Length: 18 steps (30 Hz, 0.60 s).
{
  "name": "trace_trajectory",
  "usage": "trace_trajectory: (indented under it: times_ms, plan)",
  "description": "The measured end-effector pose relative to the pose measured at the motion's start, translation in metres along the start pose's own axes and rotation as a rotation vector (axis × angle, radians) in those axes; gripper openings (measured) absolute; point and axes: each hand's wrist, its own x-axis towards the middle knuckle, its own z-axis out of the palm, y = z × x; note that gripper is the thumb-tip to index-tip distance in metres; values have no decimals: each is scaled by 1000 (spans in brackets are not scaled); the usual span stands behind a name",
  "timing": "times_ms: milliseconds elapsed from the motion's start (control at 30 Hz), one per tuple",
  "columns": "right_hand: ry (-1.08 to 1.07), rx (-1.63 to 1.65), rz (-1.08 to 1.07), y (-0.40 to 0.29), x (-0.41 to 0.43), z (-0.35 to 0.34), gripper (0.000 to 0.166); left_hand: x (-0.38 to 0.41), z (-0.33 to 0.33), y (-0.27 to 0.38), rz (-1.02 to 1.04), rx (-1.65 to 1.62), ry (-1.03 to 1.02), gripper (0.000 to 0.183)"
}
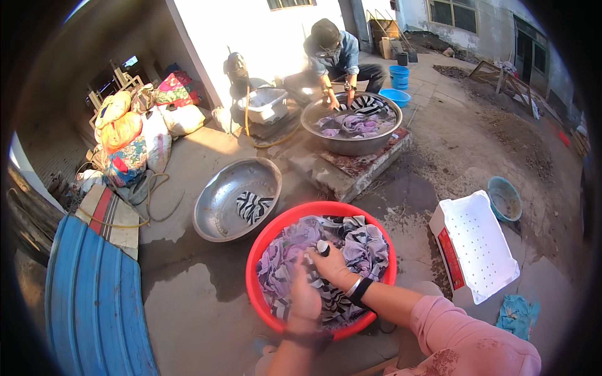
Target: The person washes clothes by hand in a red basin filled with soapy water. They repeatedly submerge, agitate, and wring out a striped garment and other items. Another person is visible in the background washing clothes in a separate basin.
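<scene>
A red plastic basin point(256, 263) holds wet lilac cloth point(367, 246) and zebra-striped cloth point(334, 301) with suds. Over its middle is my right hand point(331, 265), its fingers closed around a small wad of black-and-white cloth point(323, 247). My left hand point(304, 291), blurred, is just left of it, upright above the laundry; whether it grips any cloth is unclear. Each wrist wears a dark band. A metal basin point(207, 211) at the upper left of the red one contains a piece of zebra-striped cloth point(254, 206).
Across from me a person point(329, 51) works in a large metal basin point(350, 144) on a stone slab point(371, 171). A white foam box point(477, 249), a green basin point(504, 199) and a blue cloth point(517, 316) lie right. Blue corrugated sheeting point(96, 301) and a hose point(149, 199) are left.
</scene>
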Motion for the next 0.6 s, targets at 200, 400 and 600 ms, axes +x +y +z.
trace_trajectory:
  times_ms: [200, 400, 600]
  plan:
    - [-156, -297, -514, -27, -62, 22, 41, 24, -56, 12, 67, -180, 126, 63]
    - [9, 239, 15, 7, 14, -9, 30, -25, 17, 4, -50, 90, -101, 57]
    - [-148, -116, -405, -39, -66, 12, 50, 12, -30, 31, 58, 14, 171, 67]
